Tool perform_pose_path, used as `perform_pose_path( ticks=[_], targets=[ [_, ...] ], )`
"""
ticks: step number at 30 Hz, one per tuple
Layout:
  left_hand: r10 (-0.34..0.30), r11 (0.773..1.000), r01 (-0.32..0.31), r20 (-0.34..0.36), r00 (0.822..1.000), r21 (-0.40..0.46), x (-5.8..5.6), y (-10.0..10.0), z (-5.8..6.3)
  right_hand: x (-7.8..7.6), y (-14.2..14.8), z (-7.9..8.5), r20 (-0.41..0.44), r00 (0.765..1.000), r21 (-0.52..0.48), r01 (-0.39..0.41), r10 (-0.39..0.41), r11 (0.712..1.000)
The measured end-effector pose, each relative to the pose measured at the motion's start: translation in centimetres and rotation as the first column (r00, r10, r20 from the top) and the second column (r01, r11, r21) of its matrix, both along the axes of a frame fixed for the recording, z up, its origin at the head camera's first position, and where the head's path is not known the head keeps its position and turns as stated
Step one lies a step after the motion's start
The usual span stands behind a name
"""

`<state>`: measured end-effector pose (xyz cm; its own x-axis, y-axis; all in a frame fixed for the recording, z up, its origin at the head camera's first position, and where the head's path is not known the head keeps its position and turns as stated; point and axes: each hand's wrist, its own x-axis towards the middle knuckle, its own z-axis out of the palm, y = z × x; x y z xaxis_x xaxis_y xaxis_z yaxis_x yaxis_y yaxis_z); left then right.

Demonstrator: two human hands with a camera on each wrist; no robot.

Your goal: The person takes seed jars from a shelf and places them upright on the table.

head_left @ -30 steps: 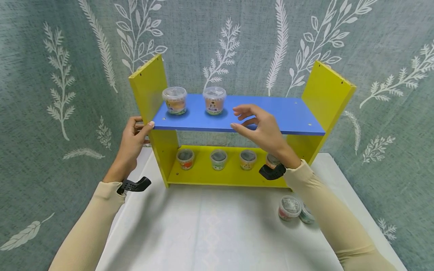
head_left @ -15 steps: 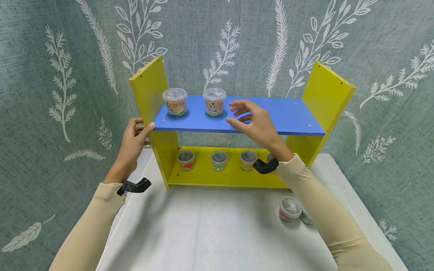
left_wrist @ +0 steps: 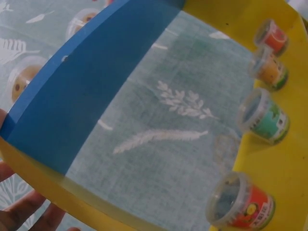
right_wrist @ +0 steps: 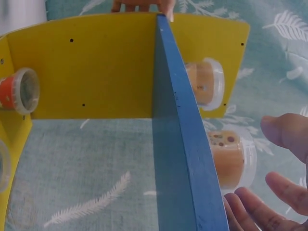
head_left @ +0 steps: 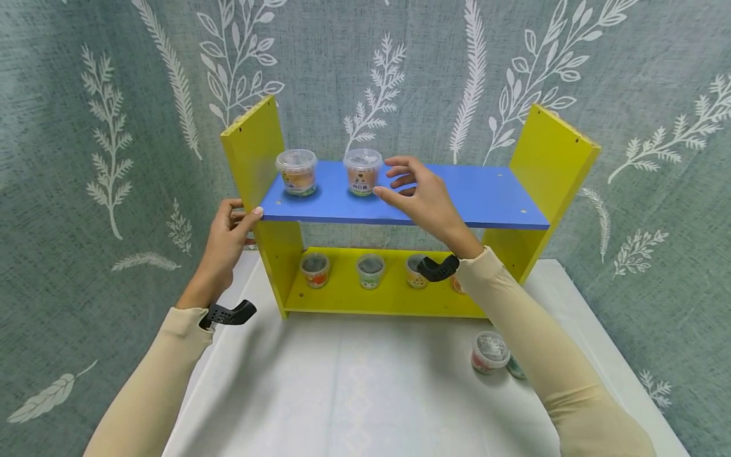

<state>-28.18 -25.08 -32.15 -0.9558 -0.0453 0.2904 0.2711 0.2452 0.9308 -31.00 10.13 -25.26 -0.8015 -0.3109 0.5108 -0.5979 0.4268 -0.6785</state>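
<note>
My left hand (head_left: 224, 244) grips the left yellow side panel (head_left: 251, 149) of a small shelf unit, thumb on the front end of the blue board (head_left: 445, 193), fingers behind the panel. On that board stand two lidded clear plastic tubs with orange contents, one by the left panel (head_left: 297, 172) and one nearer the middle (head_left: 362, 174). Beside the middle tub is my right hand (head_left: 425, 197), its thumb and fingers spread in a loose curve around its right side. The right wrist view shows a gap between thumb (right_wrist: 284, 130) and tub; whether the other fingers touch it, I cannot tell.
Several similar tubs stand in a row on the yellow lower board (head_left: 342, 301), the rightmost partly hidden by my right wrist. Two more tubs, the nearer red (head_left: 490, 352), sit on the white table (head_left: 342, 381) at front right. Patterned green cloth (head_left: 422, 76) hangs behind.
My right hand has moved left and slightly up along the blue board, closer to the middle tub. The left hand keeps its hold on the panel. The tubs have not moved.
</note>
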Motion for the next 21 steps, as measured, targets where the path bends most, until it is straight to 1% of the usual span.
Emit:
perform_pose_path(
  ticks=[8, 12, 18, 21],
  targets=[
    [0.003, 1.0, -0.003, -0.003, 1.0, -0.004, 0.2, 0.1, 0.1, -0.8, -0.8, 0.6, 0.064, 0.997, -0.031, 0.04, -0.038, 0.999],
    [0.005, 1.0, -0.005, 0.0, 1.0, -0.008, 0.2, 0.1, 0.2, -1.0, -1.2, 1.0, 0.12, 0.992, -0.036, 0.054, -0.049, 0.998],
    [0.01, 1.0, -0.01, -0.001, 1.0, -0.006, 0.2, 0.1, 0.2, -1.4, -2.0, 1.5, 0.155, 0.985, -0.034, 0.078, -0.072, 0.996],
    [0.008, 1.0, -0.008, 0.0, 1.0, -0.001, 0.2, 0.1, 0.2, -1.8, -2.3, 1.6, 0.19, 0.979, -0.049, 0.084, -0.073, 0.995]
  ],
)
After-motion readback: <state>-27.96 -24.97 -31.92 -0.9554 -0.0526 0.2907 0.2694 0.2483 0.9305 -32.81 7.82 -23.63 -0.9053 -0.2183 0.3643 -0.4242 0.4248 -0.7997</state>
